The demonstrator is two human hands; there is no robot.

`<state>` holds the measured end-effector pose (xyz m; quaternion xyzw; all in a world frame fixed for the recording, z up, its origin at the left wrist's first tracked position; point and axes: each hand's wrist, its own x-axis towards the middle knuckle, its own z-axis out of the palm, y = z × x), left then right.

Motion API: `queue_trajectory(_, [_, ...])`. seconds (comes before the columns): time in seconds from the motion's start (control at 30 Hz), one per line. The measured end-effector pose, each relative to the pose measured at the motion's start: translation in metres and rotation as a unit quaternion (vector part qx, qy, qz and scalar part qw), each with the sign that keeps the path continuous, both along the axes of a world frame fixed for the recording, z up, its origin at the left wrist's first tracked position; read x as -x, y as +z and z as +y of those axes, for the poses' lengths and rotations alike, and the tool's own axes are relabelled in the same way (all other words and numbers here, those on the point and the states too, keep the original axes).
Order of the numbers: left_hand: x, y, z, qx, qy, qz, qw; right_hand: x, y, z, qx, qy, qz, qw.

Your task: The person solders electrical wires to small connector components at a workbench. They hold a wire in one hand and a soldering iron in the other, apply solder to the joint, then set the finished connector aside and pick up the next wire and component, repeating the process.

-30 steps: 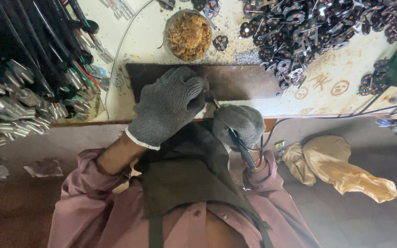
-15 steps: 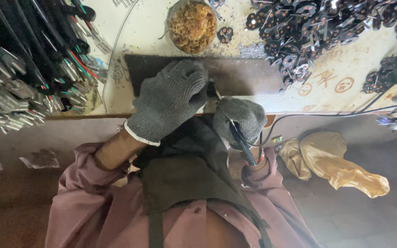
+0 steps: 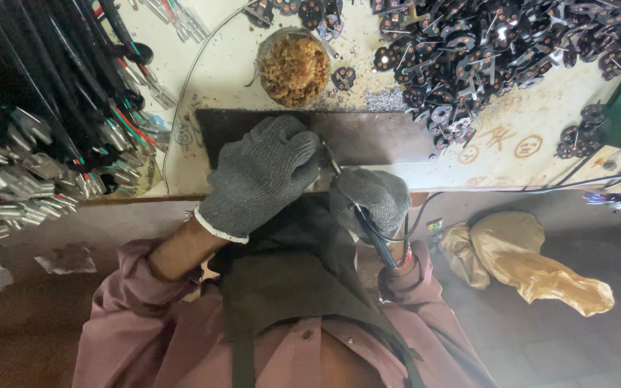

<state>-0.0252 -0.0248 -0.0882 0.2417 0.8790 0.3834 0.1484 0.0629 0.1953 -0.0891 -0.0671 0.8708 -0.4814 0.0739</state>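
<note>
Brass wool in round tin [image 3: 294, 66]; gloved hands [image 3: 310, 179] clenched, right gripping soldering iron [image 3: 371, 233].

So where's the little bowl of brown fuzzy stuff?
In the head view, the round bowl of brown wool sits at the top middle of the bench, just beyond the dark metal plate and the gloved left hand.

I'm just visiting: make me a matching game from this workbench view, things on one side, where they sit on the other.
Things:
1. round tin of brown wool
2. pile of small black parts
3. bundle of black cables
4. tan bag

Places:
a. on the floor, right of the person
b. left end of the bench
c. far right of the bench
d. beyond the gloved hands

Pairs: 1-d, 2-c, 3-b, 4-a
</note>
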Motion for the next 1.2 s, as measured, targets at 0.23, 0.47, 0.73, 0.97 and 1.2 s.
queue_trajectory(0.23, [0.005,0.003,0.002,0.015,-0.011,-0.009,1.000,0.001,0.000,-0.002,-0.016,-0.043,0.067,0.997])
queue_trajectory(0.47, [0.000,0.006,-0.002,-0.026,0.020,0.016,0.999,-0.005,-0.001,-0.003,0.119,-0.323,0.065,0.937])
queue_trajectory(0.73, [0.001,0.016,-0.018,-0.038,0.055,0.043,0.997,-0.018,-0.011,-0.013,-0.003,-0.203,-0.025,0.979])
queue_trajectory(0.97, [-0.006,0.006,-0.020,-0.036,0.049,0.051,0.997,-0.010,-0.023,-0.024,-0.003,-0.174,0.019,0.985])
queue_trajectory(1.2, [-0.004,0.001,-0.021,-0.023,0.041,0.049,0.998,-0.017,-0.016,-0.025,-0.030,-0.114,0.036,0.992])
